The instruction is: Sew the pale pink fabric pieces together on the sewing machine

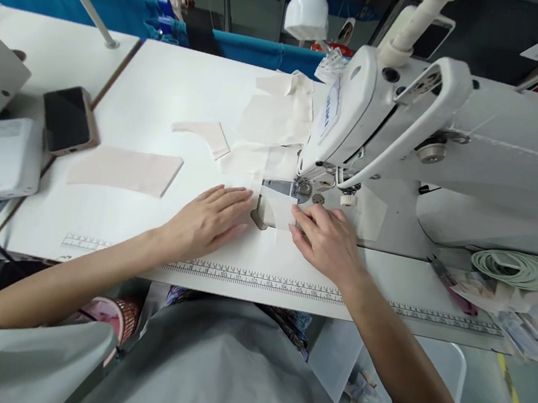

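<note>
A pale fabric piece (pixel 275 208) lies on the sewing machine's bed, its far end at the presser foot (pixel 303 188). My left hand (pixel 216 217) lies flat, fingers stretched out, with the fingertips at the fabric's left side. From the right, my right hand (pixel 327 237) holds the fabric's near right edge at the thumb and forefinger, just in front of the foot. The white sewing machine (pixel 349 106) stands over the work. More pale fabric (pixel 276 118) lies bunched behind and left of the needle area; the needle tip itself is too small to make out.
Two cut pieces lie left: a long panel (pixel 125 170) and a curved one (pixel 206 133). Further left are a phone (pixel 69 121) and a white box (pixel 5 159). A ruler strip (pixel 257 280) runs along the front edge. Coiled pale-green cord (pixel 524 270) and snips (pixel 453 286) lie right.
</note>
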Available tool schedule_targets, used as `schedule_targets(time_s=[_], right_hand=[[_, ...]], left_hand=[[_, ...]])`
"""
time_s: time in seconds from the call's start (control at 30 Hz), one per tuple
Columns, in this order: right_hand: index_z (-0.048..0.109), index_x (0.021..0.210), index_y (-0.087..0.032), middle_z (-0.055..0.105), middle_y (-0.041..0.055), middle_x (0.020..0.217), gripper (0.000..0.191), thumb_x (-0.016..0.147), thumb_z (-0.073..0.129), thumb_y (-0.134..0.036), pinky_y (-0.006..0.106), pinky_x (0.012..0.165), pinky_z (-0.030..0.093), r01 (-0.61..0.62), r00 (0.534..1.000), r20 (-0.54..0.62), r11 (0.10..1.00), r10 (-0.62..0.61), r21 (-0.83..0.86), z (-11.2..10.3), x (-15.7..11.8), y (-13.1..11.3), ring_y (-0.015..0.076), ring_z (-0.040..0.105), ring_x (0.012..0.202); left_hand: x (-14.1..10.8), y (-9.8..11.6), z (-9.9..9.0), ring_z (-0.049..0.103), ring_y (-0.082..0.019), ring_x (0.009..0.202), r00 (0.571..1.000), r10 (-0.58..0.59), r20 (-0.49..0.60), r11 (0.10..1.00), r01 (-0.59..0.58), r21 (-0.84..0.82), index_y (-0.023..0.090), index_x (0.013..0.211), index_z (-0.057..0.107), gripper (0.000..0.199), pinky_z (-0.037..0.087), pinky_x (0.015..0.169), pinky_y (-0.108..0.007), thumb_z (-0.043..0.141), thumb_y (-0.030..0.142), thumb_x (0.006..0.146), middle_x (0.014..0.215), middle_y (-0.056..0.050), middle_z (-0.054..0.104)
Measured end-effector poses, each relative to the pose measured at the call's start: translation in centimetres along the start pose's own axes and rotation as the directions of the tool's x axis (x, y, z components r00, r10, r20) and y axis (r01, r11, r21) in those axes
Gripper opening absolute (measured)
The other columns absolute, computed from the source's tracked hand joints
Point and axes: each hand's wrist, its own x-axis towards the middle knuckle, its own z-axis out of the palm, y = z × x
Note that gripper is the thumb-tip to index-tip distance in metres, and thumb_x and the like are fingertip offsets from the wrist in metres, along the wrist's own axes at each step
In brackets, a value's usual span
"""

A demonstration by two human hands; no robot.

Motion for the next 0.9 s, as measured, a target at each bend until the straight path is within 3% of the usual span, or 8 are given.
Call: schedule_targets(time_s=[0.13,0.27,0.37,0.63,0.77,0.9], right_hand=[[0.067,0.113,-0.015,0.067,0.0049,0.084,0.027,0.098,0.046,-0.022,0.034,0.077,0.04,0.014,0.996,-0.088,1.0,-0.015,-0.014,-0.1,-0.2,0.7,0.0173,0.06,0.075],[0.067,0.111,-0.017,0.067,0.0052,0.082,0.024,0.094,0.049,-0.018,0.034,0.078,0.043,0.033,0.987,-0.156,0.999,-0.028,0.028,-0.1,-0.2,1.2,0.0193,0.06,0.077],[0.067,0.11,-0.017,0.066,0.0044,0.08,0.023,0.092,0.053,-0.016,0.034,0.074,0.044,0.05,0.98,-0.197,0.997,-0.038,0.055,0.3,-0.1,1.3,0.0191,0.061,0.074],[0.065,0.11,-0.013,0.067,0.0041,0.078,0.022,0.093,0.053,-0.014,0.033,0.069,0.044,0.119,0.977,-0.183,0.992,-0.108,0.05,0.4,0.0,1.6,0.0184,0.062,0.071],[0.065,0.112,-0.013,0.067,0.0036,0.078,0.022,0.093,0.053,-0.013,0.032,0.069,0.044,0.124,0.98,-0.163,0.992,-0.117,0.035,0.3,0.0,1.7,0.0175,0.063,0.071],[0.065,0.111,-0.014,0.068,0.0036,0.078,0.023,0.093,0.052,-0.014,0.032,0.069,0.044,0.129,0.98,-0.16,0.991,-0.121,0.04,0.3,0.0,1.7,0.0176,0.063,0.071]], left_hand=[[-2.4,-2.3,-2.9,0.066,-0.022,0.103,0.982,-0.157,-0.108,0.987,0.155,-0.03,0.017,0.111,0.067,0.03,0.056,0.088,-0.037,0.042,0.03,0.098,0.112,-0.011,0.07],[-6.2,-5.8,-6.1,0.065,-0.02,0.082,0.875,-0.427,-0.229,0.893,0.447,0.043,0.02,0.09,0.069,0.025,0.054,0.073,-0.032,0.048,0.033,0.094,0.089,-0.007,0.07],[-8.1,-7.7,-7.3,0.063,-0.017,0.076,0.818,-0.53,-0.225,0.837,0.547,0.02,0.02,0.088,0.069,0.022,0.052,0.069,-0.03,0.053,0.035,0.09,0.087,-0.006,0.068],[-7.1,-8.0,-5.6,0.062,-0.023,0.088,0.866,-0.48,-0.143,0.839,0.5,0.215,0.018,0.081,0.067,0.024,0.049,0.07,-0.031,0.049,0.03,0.092,0.087,-0.008,0.069],[-7.3,-8.1,-5.8,0.062,-0.021,0.082,0.871,-0.464,-0.162,0.851,0.489,0.192,0.016,0.084,0.067,0.023,0.047,0.065,-0.03,0.049,0.028,0.092,0.087,-0.008,0.068],[-7.7,-7.6,-5.6,0.061,-0.022,0.085,0.92,-0.351,-0.173,0.906,0.38,0.187,0.015,0.094,0.066,0.023,0.049,0.072,-0.033,0.054,0.034,0.092,0.09,-0.008,0.068]])
